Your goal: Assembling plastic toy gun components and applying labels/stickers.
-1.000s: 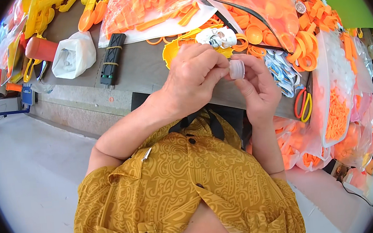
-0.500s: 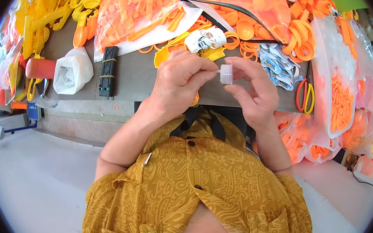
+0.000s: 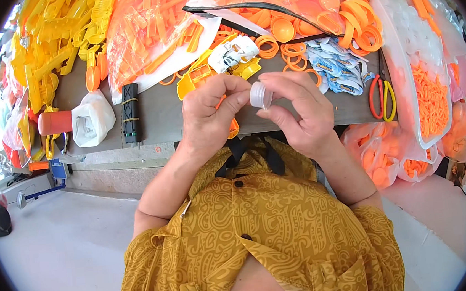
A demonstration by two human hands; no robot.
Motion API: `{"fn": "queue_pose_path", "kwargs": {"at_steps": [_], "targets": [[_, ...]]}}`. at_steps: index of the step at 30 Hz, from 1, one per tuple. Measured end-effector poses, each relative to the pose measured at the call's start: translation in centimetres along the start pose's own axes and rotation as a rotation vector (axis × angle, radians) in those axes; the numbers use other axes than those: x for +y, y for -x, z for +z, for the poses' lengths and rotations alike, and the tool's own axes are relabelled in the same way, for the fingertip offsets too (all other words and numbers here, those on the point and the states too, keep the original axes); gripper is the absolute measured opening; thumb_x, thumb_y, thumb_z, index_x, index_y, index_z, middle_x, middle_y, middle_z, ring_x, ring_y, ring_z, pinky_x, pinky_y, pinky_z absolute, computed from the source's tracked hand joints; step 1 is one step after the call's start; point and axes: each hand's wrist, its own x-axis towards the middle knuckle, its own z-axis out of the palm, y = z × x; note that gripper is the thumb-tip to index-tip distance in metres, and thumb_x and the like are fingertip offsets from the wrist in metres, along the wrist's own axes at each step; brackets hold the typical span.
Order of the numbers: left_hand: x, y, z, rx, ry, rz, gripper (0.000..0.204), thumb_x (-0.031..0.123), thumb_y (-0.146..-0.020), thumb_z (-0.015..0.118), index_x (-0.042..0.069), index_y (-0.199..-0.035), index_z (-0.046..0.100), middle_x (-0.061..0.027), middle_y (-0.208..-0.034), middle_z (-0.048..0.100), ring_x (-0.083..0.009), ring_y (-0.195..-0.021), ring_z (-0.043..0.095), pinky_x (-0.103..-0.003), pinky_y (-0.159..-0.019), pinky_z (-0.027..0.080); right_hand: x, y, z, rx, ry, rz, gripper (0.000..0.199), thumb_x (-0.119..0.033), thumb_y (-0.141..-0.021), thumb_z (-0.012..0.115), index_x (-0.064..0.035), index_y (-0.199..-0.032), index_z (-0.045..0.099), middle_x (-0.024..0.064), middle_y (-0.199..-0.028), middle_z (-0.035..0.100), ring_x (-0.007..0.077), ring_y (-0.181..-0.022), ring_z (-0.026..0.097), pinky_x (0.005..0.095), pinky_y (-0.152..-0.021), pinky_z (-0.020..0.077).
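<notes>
A small clear plastic cup-like piece, round with a ridged rim, is held between the thumb and fingers of my right hand. Its round end is tilted up toward me. My left hand is closed in a pinch, thumb against forefinger, right at the left side of the piece. What those fingertips hold, if anything, is hidden. Just beyond both hands lie yellow and orange plastic housing parts with a white part on top. An orange bit of plastic shows below my left hand.
Orange rings, blue printed labels, and red-and-yellow-handled scissors lie to the right. A clear bin holds small orange parts. Leftward are a black banded bar, white bag, red cylinder, and yellow parts.
The clear piece has turned so that its round end faces up more, and a thin pale stem at my left fingertips is no longer visible. The whole view has shifted slightly.
</notes>
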Motion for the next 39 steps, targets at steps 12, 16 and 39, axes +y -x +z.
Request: {"fn": "queue_pose_path", "kwargs": {"at_steps": [12, 16, 39], "targets": [[-0.5, 0.0, -0.5, -0.016, 0.073, 0.099, 0.014, -0.003, -0.079, 0.055, -0.003, -0.092, 0.057, -0.0033, -0.081, 0.061, -0.0082, -0.074, 0.054, -0.021, -0.066, 0.044, -0.2, -1.1, -0.7, -0.064, 0.02, -0.072, 0.04, 0.004, -0.063, 0.067, 0.001, -0.101, 0.055, 0.0126, -0.094, 0.058, 0.0227, -0.079, 0.057, 0.0288, -0.068, 0.0467], [0.6, -0.1, -0.6, -0.097, 0.328, 0.017, 0.039, 0.0, -0.074, 0.062, -0.003, -0.11, 0.05, -0.0054, -0.091, 0.061, -0.0115, -0.086, 0.055, -0.027, -0.075, 0.046, -0.6, -1.4, -1.1, -0.106, 0.097, -0.126, 0.042, 0.004, -0.063, 0.066, 0.0004, -0.103, 0.054, 0.0123, -0.095, 0.058, 0.023, -0.078, 0.057, 0.0288, -0.068, 0.0466], [-1.1, -0.9, 1.4, 0.011, -0.329, 0.702, 0.029, -0.002, -0.056, 0.066, 0.001, -0.082, 0.054, -0.0093, -0.077, 0.055, -0.0253, -0.07, 0.053, -0.035, -0.066, 0.042, 0.0, 2.0, 0.4, 0.03, -0.243, 0.32, 0.009, 0.006, -0.074, 0.054, 0.0012, -0.082, 0.055, 0.0109, -0.097, 0.056, 0.0172, -0.085, 0.055, 0.0267, -0.076, 0.0434]]}}
